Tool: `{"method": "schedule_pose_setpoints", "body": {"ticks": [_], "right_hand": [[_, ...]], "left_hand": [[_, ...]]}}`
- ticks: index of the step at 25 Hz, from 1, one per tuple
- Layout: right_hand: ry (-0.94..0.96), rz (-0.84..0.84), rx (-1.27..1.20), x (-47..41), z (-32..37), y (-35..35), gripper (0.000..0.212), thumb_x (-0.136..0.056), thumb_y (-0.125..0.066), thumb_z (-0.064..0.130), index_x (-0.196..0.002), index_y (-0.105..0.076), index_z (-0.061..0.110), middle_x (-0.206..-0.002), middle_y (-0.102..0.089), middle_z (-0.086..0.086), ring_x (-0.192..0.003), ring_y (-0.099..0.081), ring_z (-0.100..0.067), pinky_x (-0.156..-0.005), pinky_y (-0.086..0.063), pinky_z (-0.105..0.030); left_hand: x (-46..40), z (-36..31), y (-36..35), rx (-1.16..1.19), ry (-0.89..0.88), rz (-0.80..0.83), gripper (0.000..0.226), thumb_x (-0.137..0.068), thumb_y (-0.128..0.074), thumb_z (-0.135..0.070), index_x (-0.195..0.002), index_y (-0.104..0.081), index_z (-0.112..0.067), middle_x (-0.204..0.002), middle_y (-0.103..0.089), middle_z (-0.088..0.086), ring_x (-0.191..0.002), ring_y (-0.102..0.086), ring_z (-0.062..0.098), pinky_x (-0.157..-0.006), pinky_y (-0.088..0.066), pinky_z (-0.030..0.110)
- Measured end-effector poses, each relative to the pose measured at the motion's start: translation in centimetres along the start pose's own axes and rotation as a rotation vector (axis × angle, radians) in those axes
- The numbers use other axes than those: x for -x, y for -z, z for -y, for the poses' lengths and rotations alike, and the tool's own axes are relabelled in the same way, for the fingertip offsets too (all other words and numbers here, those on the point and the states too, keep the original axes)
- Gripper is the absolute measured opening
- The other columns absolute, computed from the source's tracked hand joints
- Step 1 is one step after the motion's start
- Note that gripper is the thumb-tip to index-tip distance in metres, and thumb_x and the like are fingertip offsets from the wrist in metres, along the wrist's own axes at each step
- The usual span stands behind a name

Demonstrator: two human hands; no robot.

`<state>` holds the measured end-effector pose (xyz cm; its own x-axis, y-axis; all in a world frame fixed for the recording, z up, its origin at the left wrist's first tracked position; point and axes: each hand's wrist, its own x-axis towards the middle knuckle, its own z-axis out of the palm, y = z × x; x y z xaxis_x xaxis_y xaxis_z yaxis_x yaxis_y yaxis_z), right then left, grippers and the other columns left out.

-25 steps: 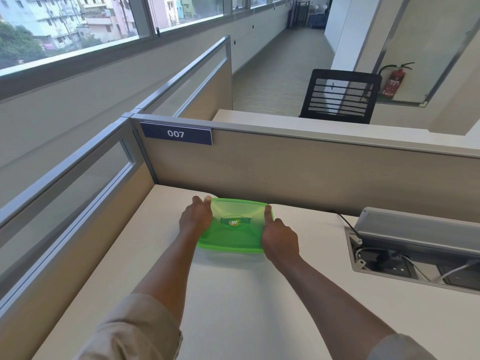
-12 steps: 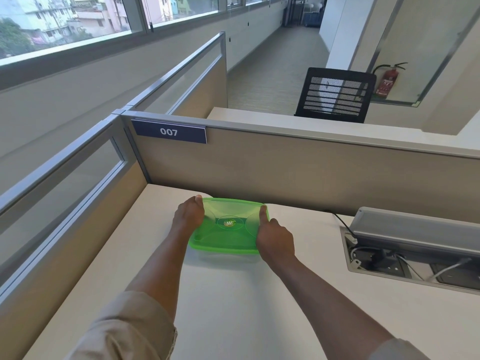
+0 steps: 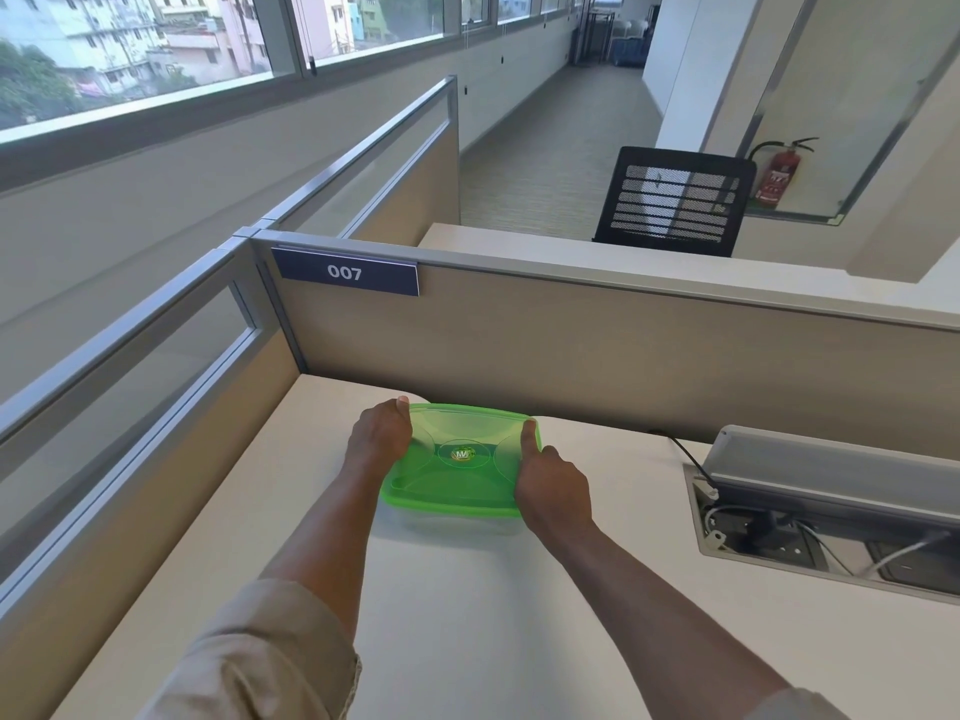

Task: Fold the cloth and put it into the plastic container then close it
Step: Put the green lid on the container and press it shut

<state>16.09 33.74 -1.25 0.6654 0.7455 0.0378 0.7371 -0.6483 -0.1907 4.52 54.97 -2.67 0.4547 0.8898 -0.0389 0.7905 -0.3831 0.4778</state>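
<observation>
A clear plastic container with a translucent green lid (image 3: 460,472) sits on the white desk (image 3: 467,615) close to the back partition. The lid lies flat on top of the container. My left hand (image 3: 379,439) grips the lid's left edge, thumb near the far corner. My right hand (image 3: 553,485) presses on the right edge, its thumb stretched along the lid toward the far right corner. The cloth does not show; whatever is inside the container is hidden by the lid and my hands.
A beige partition (image 3: 597,345) with a "007" sign (image 3: 345,272) stands right behind the container. A glazed side partition (image 3: 130,387) runs along the left. An open cable box (image 3: 821,511) with plugs and wires is sunk into the desk at right.
Both hands stay on the lid's two sides. My right thumb has slid further along the right edge toward the far corner. The view has shifted slightly.
</observation>
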Motion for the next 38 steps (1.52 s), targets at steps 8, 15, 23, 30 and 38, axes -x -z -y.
{"method": "schedule_pose_setpoints", "body": {"ticks": [8, 15, 23, 30, 38], "right_hand": [[0.007, 0.009, -0.018, -0.1, 0.0, 0.1, 0.068, -0.091, -0.033, 0.007, -0.154, -0.009, 0.016, -0.102, -0.058, -0.013, -0.082, -0.062, -0.034, -0.060, -0.037, -0.035], [-0.021, 0.038, -0.057, -0.1, 0.1, 0.1, 0.071, -0.089, -0.035, 0.006, -0.154, -0.008, 0.019, -0.103, -0.058, -0.011, -0.084, -0.062, -0.035, -0.062, -0.037, -0.035], [-0.062, -0.042, 0.000, 0.3, 0.8, 0.5, 0.053, -0.099, -0.034, 0.024, -0.150, -0.023, 0.012, -0.124, -0.051, -0.011, -0.102, -0.053, -0.031, -0.075, -0.045, -0.039], [0.103, -0.052, -0.072, -0.4, 4.1, 0.4, 0.058, -0.102, -0.035, 0.032, -0.150, -0.021, 0.004, -0.157, -0.025, -0.016, -0.145, -0.020, -0.032, -0.119, -0.020, -0.043], [0.091, 0.037, -0.076, 0.3, 2.8, -0.9, 0.062, -0.102, -0.029, 0.035, -0.152, -0.011, 0.003, -0.162, -0.007, -0.015, -0.150, -0.003, -0.029, -0.121, -0.009, -0.046]], "left_hand": [[0.1, 0.0, 0.2, -0.004, 0.011, -0.003, 0.052, -0.104, -0.023, -0.039, -0.110, -0.064, -0.008, -0.114, -0.065, 0.023, -0.103, -0.059, 0.042, -0.083, -0.045, 0.041], [1.3, -0.5, -0.1, 0.027, 0.044, -0.078, 0.045, -0.103, -0.024, -0.037, -0.108, -0.056, -0.005, -0.109, -0.063, 0.027, -0.099, -0.058, 0.045, -0.072, -0.037, 0.040], [6.3, -1.8, 1.0, -0.132, -0.229, -0.223, 0.024, -0.098, -0.043, -0.020, -0.111, -0.058, -0.007, -0.110, -0.061, 0.013, -0.098, -0.057, 0.035, -0.081, -0.044, 0.043], [8.5, -3.0, -0.2, -0.179, -0.459, 0.021, 0.050, -0.103, -0.035, -0.025, -0.150, -0.032, -0.008, -0.160, -0.027, 0.009, -0.149, -0.018, 0.026, -0.120, -0.014, 0.041], [9.2, -1.9, -0.4, -0.309, -0.455, 0.009, 0.059, -0.105, -0.026, -0.038, -0.155, -0.017, -0.008, -0.164, -0.012, 0.008, -0.151, -0.008, 0.023, -0.122, -0.008, 0.043]]}}
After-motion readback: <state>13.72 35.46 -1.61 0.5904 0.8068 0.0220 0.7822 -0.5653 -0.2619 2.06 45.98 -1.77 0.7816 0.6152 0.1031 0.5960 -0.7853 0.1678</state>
